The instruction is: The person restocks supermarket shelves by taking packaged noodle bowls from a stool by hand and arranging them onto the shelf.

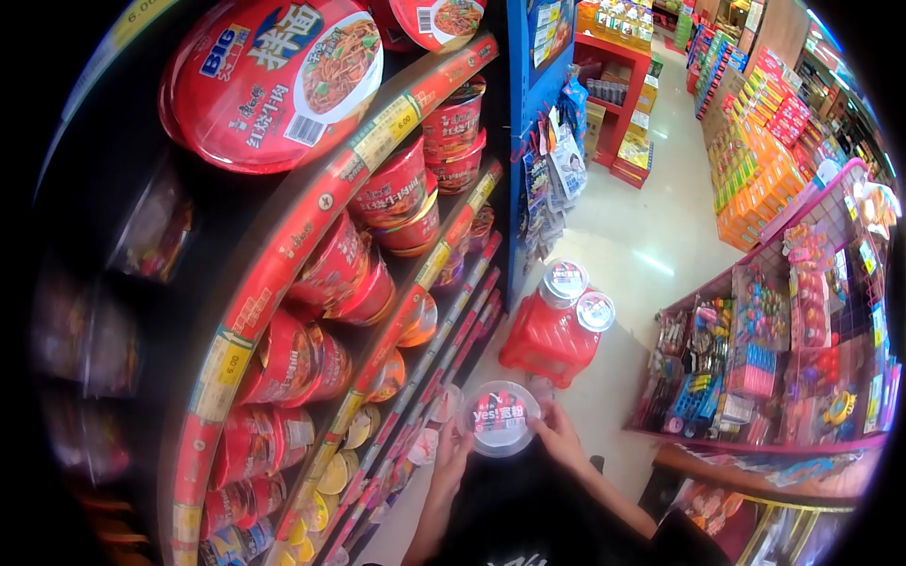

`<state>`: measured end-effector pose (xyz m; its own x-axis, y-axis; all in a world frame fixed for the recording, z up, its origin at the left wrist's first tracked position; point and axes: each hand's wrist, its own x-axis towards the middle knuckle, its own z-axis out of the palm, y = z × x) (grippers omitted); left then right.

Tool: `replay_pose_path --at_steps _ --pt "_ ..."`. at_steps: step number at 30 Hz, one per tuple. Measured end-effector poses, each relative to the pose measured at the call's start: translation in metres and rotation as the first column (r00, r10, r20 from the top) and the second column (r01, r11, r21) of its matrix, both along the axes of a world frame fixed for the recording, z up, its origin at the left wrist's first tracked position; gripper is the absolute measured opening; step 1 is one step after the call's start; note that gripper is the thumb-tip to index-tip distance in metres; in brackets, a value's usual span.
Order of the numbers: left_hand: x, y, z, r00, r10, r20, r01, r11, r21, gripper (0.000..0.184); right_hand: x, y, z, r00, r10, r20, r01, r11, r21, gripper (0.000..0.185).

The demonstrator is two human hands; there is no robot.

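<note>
Held a round tub [500, 420] between left hand [451, 450] and right hand [563, 437], with fingers half curled against its sides, at the frame's lower centre. Had a red stool [550, 341] bearing two similar tubs [565, 280] just above, noodle shelves [294, 241] at left.

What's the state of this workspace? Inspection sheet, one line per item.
Surface: red plastic stool on pale, glossy floor; two round tubs on it.
Job's things: lidded yes! tub, held, label facing up.
Clutter: small packaged goods crowding the pink wire rack.
Grip: left hand and right hand at opposite sides of the tub.
Cables: nothing seen.
Surroundings: shop aisle; red noodle bowls shelved left, stacked cartons beyond.
</note>
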<state>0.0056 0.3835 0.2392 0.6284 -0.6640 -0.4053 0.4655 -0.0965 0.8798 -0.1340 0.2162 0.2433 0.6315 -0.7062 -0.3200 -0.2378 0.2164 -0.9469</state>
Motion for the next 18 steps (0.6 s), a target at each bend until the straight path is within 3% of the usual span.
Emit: replay_pose_path --at_steps 11,14,18 --pt "0.0 -0.004 -0.024 0.995 -0.069 0.065 0.063 0.994 0.094 0.058 -0.006 -0.007 -0.011 0.999 -0.004 -0.039 0.001 0.998 -0.065 0.043" --pt "-0.003 -0.011 -0.03 0.982 -0.104 0.16 0.089 0.991 0.096 0.057 -0.009 -0.011 -0.003 0.996 -0.013 -0.09 0.002 0.993 -0.118 0.043" --pt "-0.004 -0.026 -0.017 0.98 -0.169 0.105 0.159 0.983 0.097 0.058 -0.018 -0.015 -0.007 0.994 -0.049 -0.097 0.035 0.989 -0.142 0.042"
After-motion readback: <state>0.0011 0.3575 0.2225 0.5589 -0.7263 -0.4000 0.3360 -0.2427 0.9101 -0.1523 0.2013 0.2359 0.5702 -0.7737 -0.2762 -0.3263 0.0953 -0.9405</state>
